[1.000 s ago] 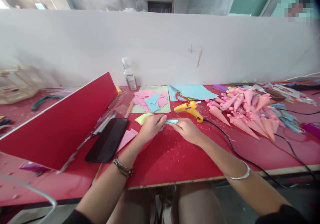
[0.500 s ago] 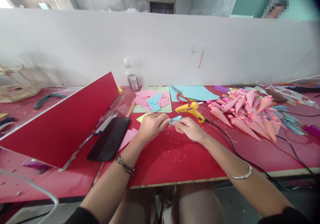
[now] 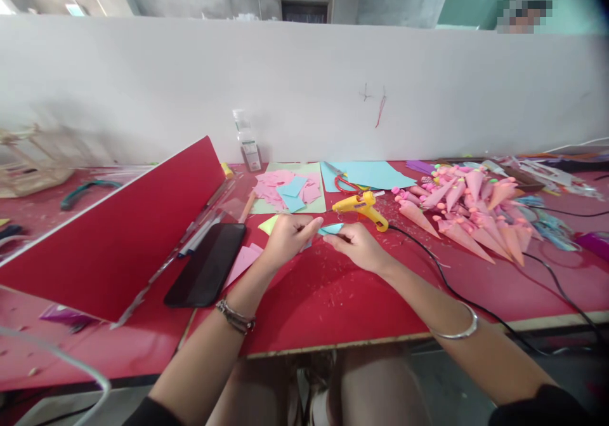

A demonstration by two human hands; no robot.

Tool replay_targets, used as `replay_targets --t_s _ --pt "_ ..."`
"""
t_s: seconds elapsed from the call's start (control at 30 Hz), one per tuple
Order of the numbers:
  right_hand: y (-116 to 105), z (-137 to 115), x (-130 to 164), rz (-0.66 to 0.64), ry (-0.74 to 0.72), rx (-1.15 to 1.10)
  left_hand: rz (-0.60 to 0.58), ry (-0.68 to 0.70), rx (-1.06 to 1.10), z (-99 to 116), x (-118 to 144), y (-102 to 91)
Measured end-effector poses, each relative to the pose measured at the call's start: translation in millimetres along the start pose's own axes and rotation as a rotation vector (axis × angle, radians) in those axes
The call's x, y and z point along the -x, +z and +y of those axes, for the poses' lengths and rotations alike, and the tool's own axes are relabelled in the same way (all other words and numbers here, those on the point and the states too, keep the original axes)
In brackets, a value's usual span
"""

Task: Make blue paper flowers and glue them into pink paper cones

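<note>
Blue paper piece (image 3: pixel 332 228) tilted flatter, both hands pinching it, left (image 3: pixel 288 239), right (image 3: pixel 358 246).

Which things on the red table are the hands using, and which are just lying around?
In use: left hand, right hand, both pinching the blue paper piece.

Lying about: yellow glue gun, black phone, pink paper cones, pink scraps, scissors.

Both hands meet fingertip to fingertip, forearms angled inward.

The left hand (image 3: pixel 287 239) is curled, knuckles up, thumb and forefinger pinched toward the right hand (image 3: pixel 358 247), just beside it, whose fingers pinch back the same way. Both wrists are low and bare forearms converge; each wrist wears a bracelet.
</note>
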State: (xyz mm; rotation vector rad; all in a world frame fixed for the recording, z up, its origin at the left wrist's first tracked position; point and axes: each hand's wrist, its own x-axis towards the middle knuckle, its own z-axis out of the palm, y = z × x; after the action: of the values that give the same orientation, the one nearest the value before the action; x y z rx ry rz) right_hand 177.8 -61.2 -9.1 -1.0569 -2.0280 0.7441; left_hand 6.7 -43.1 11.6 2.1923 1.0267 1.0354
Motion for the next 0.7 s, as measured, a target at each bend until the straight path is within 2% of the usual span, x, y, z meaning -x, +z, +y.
replay_targets --t_s 0.17,0.27,0.33,0.4,0.47,0.57,0.7 --pt "2.8 5.3 1.5 0.072 -0.171 0.178 -0.135 -0.251 0.180 -5.8 -2.1 2.7" --pt "3.3 7.2 2.3 0.087 -0.178 0.270 -0.179 -0.357 0.247 -8.9 -3.2 6.4" --pt "2.7 6.0 1.8 0.109 -0.152 0.226 -0.113 -0.292 0.198 -8.3 -2.6 8.4" --pt "0.9 3.3 0.6 0.107 -0.088 0.095 0.017 -0.149 0.070 -6.4 -1.1 8.5" --pt "-2.0 0.6 -0.9 0.030 -0.004 -0.078 0.105 0.004 -0.056 -4.7 0.4 6.4" --pt "-6.6 -1.3 -2.2 -0.134 0.056 -0.321 0.075 0.147 -0.128 -4.4 1.6 0.9" --pt "-8.5 -0.6 -1.4 -0.199 0.079 -0.500 0.032 0.216 -0.152 -7.7 1.5 -3.9"
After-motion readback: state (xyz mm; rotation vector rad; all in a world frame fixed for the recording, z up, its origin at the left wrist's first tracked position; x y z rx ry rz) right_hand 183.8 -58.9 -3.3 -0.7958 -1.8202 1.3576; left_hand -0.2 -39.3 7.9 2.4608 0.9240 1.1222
